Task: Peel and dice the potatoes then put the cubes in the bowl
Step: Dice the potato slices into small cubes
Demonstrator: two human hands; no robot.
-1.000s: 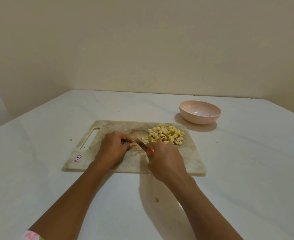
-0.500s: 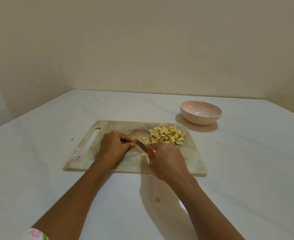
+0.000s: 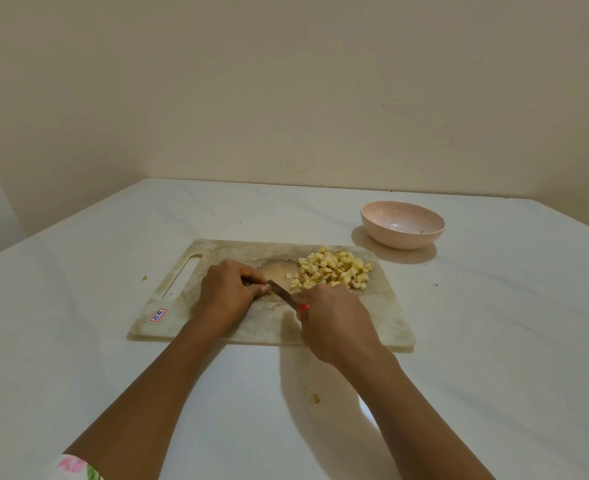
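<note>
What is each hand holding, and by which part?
The right hand grips the knife by its red handle. The left hand curls at the blade tip; any hold there is hidden.

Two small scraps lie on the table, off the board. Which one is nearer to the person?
The scrap on the near side of the board; the other scrap lies left of it, beside its handle slot.

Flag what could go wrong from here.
The knife reaches the fingertips of the left hand, which hide whatever is being cut; a slip by the right hand could nick them.
The potato cubes crowd the far right corner of the cutting board, and the bowl stands apart; cubes may spill onto the table.
</note>
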